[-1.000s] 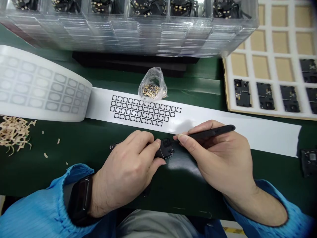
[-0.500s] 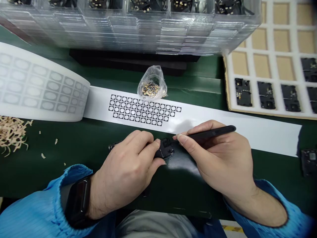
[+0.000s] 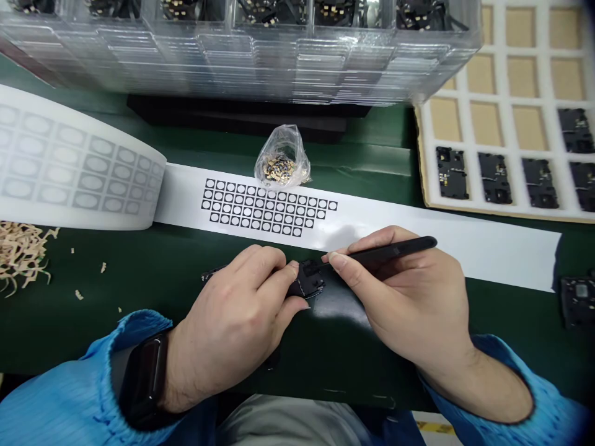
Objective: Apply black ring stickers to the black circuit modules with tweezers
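Note:
My left hand [image 3: 232, 316] is closed round a small black part [image 3: 308, 280] and pins it against the green mat [image 3: 139, 279]. My right hand [image 3: 409, 297] pinches black tweezers [image 3: 385, 251], their tip resting on the top of that part. Just beyond the hands lies a white backing strip [image 3: 418, 238] carrying a grid of small black-edged stickers [image 3: 264, 207]. A little clear bag of gold-coloured bits [image 3: 281, 162] sits on the strip's far edge.
Stacked clear trays [image 3: 242, 56] of black parts line the back. A white foam grid tray [image 3: 502, 118] at the right holds several black parts. The sticker roll [image 3: 69, 167] curls at left above tan paper scraps [image 3: 21, 254]. One black part [image 3: 579, 297] lies at far right.

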The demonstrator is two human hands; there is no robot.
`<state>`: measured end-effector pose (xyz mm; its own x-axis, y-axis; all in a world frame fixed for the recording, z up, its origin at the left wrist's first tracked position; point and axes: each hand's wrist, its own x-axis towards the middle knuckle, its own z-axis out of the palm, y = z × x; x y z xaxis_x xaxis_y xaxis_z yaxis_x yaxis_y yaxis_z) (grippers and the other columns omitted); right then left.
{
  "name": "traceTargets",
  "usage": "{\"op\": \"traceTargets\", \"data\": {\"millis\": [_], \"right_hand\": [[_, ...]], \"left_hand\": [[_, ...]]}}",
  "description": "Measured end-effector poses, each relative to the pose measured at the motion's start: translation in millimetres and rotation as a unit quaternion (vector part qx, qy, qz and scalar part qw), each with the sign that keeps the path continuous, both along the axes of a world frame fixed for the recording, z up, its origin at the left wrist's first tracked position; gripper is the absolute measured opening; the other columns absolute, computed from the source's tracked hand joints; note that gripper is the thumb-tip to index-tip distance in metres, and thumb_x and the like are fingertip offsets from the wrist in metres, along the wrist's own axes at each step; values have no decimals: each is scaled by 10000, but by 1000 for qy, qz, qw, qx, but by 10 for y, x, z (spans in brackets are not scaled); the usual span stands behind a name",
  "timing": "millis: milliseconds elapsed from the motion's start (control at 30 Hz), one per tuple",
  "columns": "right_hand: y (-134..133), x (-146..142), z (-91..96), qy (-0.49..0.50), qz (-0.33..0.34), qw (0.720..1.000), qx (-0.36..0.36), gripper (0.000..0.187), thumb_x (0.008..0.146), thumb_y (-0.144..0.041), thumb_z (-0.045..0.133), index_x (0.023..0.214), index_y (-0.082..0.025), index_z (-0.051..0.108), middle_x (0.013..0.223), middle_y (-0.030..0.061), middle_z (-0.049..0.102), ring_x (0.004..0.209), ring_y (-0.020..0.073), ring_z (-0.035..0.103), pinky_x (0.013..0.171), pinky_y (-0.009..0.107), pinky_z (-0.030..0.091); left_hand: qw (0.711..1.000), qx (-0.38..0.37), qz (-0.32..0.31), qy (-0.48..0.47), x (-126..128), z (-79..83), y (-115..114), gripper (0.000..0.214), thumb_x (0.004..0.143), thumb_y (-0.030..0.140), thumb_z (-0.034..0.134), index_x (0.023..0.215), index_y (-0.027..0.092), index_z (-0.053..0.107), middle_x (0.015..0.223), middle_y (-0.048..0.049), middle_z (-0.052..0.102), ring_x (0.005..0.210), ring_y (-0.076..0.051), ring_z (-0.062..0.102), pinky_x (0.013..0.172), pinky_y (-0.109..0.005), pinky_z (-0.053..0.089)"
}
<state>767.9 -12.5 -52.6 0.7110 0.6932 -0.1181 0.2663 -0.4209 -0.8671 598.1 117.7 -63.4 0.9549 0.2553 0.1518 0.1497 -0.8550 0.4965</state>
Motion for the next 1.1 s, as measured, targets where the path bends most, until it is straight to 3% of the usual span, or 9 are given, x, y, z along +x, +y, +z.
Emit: {"op": "traceTargets", "data": {"millis": [233, 533, 1100], "right_hand": [[-5, 9, -10, -16, 2, 1000, -1, 110, 851, -205, 829, 810, -216, 728, 754, -23, 766, 649, 125, 737, 594, 172, 614], [-14, 0, -15, -19, -1, 1000, -2, 114, 848, -218, 833, 820, -228, 723, 767, -5, 776, 653, 167, 747, 585, 233, 629], [-29, -12, -16, -45, 9, 999, -6, 116, 861, -228, 827, 828, -238, 716, 761, -20, 776, 642, 149, 740, 580, 208, 617]], "left_hand": [[1000, 2, -2, 4, -2, 6, 2, 251, 949, 163, 728, 1170, 54, 680, 1073, -107, 647, 952, -223, 626, 840, -378, 595], [1000, 4, -5, 6, 1, 4, 9, 241, 951, 166, 729, 1162, 65, 671, 1072, -106, 649, 949, -223, 625, 824, -380, 597], [1000, 2, -2, 17, -13, 2, 8, 275, 941, 164, 738, 1190, 73, 665, 1099, -110, 646, 968, -226, 626, 840, -379, 600]]}}
